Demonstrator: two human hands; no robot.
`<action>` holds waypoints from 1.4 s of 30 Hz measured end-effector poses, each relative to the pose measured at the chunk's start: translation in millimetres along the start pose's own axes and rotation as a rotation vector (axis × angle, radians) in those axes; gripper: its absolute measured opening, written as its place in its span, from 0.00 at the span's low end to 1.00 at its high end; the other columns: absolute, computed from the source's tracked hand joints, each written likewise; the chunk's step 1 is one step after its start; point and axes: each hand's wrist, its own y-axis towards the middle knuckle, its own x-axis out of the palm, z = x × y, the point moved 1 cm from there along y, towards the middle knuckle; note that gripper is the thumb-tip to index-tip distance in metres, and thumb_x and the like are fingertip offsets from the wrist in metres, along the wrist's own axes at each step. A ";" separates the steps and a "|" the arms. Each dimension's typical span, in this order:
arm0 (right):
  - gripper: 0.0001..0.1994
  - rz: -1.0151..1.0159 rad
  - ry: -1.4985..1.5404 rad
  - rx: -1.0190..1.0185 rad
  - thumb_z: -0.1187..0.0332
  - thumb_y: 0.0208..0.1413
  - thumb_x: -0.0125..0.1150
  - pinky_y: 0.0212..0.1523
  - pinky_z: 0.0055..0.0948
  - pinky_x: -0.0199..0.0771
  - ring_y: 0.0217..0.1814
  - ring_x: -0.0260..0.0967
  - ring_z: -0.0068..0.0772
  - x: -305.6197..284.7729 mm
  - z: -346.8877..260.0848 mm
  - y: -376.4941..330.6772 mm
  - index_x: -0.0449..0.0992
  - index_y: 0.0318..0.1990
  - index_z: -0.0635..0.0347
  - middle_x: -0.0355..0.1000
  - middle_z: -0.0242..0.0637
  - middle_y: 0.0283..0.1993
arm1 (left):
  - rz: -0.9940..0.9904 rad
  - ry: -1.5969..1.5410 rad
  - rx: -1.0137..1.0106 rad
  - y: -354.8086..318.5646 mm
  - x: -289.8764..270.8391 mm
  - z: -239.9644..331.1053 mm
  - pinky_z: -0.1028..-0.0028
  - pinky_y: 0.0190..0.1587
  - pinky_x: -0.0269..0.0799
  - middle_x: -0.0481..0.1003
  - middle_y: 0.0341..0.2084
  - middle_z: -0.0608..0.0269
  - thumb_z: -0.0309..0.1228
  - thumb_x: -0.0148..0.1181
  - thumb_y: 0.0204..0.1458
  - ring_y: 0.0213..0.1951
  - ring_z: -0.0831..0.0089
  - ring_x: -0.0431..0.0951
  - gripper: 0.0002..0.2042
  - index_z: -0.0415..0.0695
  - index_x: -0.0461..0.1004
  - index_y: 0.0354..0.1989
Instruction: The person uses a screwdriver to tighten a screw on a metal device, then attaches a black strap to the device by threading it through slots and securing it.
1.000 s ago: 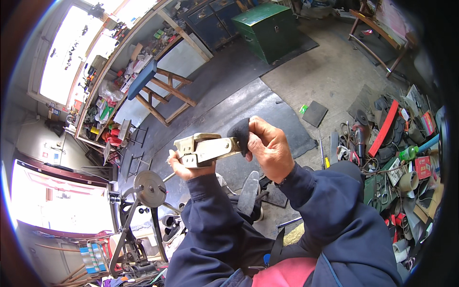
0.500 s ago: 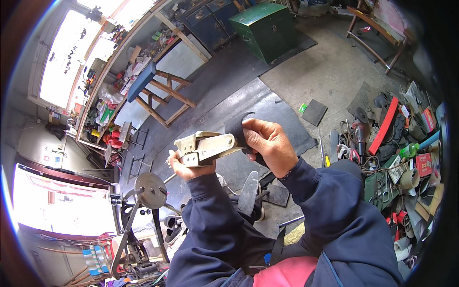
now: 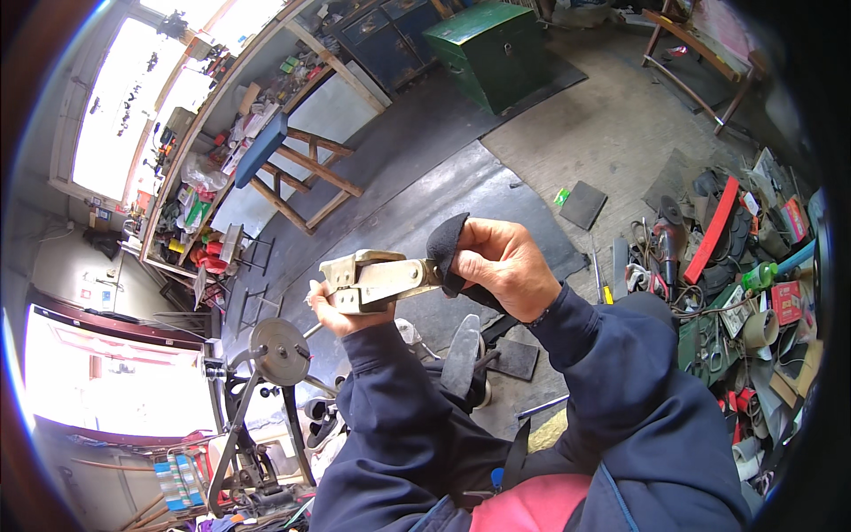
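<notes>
My left hand grips a pale, worn hinged metal piece from below and behind, its thumb mostly hidden. The piece has two riveted side plates at the left and a flat arm with a round pivot at the right. By that pivot end, my right hand pinches a black, soft-looking curved pad or strap between thumb and fingers. The pad arches up against the metal end; whether it is fastened there I cannot tell. Both hands are raised before me, above my lap.
A hand-cranked machine with a round wheel stands at the left. Tools, straps and scraps crowd a low bench at the right. Ahead are a blue-topped wooden stool, a green chest and a dark floor mat.
The black pad has swung up and turned so its curved face shows. The metal piece has shifted slightly left and down, and my right hand has turned a little.
</notes>
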 end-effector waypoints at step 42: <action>0.16 0.302 0.124 -0.198 0.65 0.70 0.55 0.40 0.25 0.83 0.44 0.77 0.22 20.5 20.3 0.7 0.76 0.60 0.61 0.77 0.36 0.55 | -0.032 -0.020 0.075 -19.8 18.0 -27.0 0.44 0.64 0.67 0.74 0.57 0.49 0.55 0.40 0.58 0.60 0.46 0.73 0.32 0.45 0.67 0.63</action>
